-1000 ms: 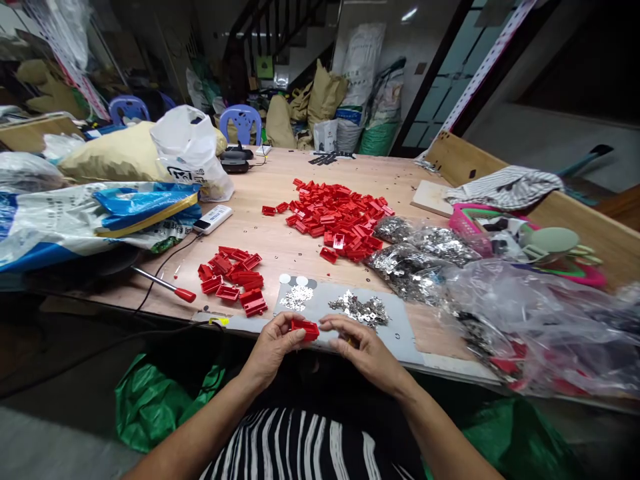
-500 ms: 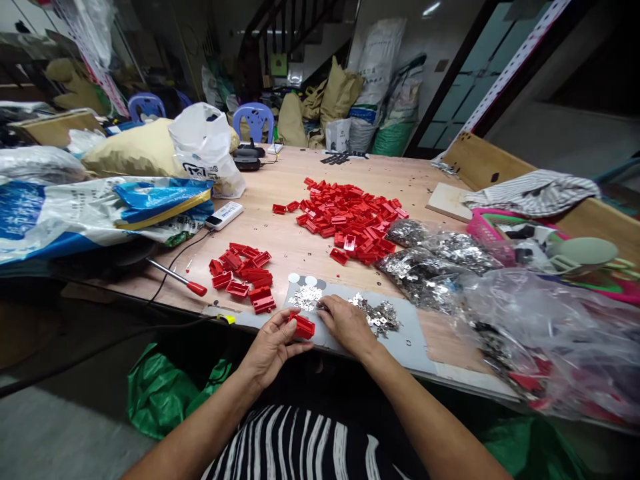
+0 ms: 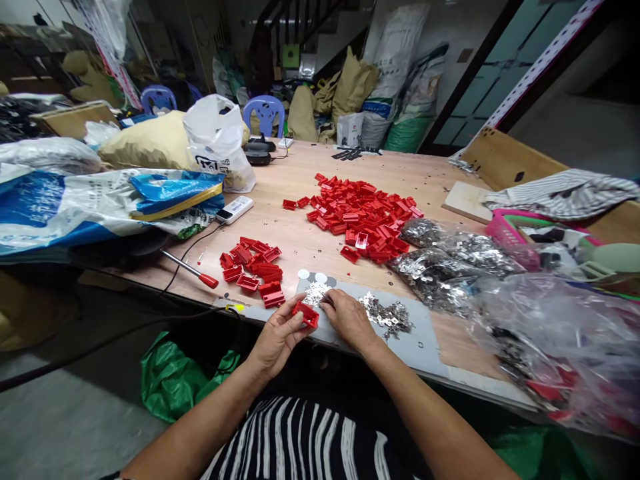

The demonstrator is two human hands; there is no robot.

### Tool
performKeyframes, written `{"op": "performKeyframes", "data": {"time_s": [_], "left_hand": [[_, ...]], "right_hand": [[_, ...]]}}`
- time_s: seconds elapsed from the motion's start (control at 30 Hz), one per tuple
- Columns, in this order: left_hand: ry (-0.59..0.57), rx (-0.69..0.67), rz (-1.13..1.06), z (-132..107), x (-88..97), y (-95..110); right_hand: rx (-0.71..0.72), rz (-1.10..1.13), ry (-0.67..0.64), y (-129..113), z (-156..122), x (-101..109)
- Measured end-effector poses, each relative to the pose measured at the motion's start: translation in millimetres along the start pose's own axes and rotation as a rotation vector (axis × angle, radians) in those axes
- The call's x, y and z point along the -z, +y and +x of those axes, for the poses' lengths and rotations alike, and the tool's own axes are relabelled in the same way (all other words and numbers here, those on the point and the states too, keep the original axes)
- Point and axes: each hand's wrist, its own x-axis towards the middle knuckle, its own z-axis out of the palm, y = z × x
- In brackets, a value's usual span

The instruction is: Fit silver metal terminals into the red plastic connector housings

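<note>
Between the thumb and fingers of my left hand [image 3: 281,337] is a red plastic housing [image 3: 307,315], its hollow side showing. My right hand [image 3: 349,319] is just to its right, fingers pinched together at the edge of a pile of small shiny metal pieces [image 3: 316,293]; whatever is in the pinch is too small to make out. Both hands are over a grey mat [image 3: 420,333] at the table's near edge. A second pile of metal clips [image 3: 393,315] lies right of my right hand. A small group of red housings [image 3: 255,263] sits to the left.
A large heap of red housings [image 3: 367,217] covers the table's middle. Clear bags of metal parts [image 3: 440,273] stand at the right, near a pink basket [image 3: 505,230]. A red-handled tool [image 3: 193,270], a white power bank-like device [image 3: 235,209] and sacks [image 3: 165,143] are at the left.
My left hand has raised and tilted the red housing, and its fingers have closed in more. My right hand stays pinched by the metal pieces. The whole view has shifted slightly.
</note>
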Motion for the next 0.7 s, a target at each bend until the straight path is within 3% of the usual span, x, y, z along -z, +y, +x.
{"op": "performKeyframes", "data": {"time_s": [0.17, 0.33, 0.5, 0.7], "left_hand": [[0.013, -0.033, 0.055, 1.0, -0.2, -2.3], [0.009, -0.063, 0.140, 1.5, -2.5, -3.7], [0.030, 0.008, 0.152, 3.1, -5.9, -7.6], [0.015, 0.090, 0.122, 1.6, -10.5, -10.7]], "right_hand": [[0.018, 0.178, 0.082, 6.6, -6.9, 2.4], [-0.013, 0.469, 0.096, 9.9, -15.0, 11.8], [0.055, 0.799, 0.044, 4.0, -22.7, 16.2], [0.113, 0.773, 0.036, -6.5, -27.3, 18.9]]}}
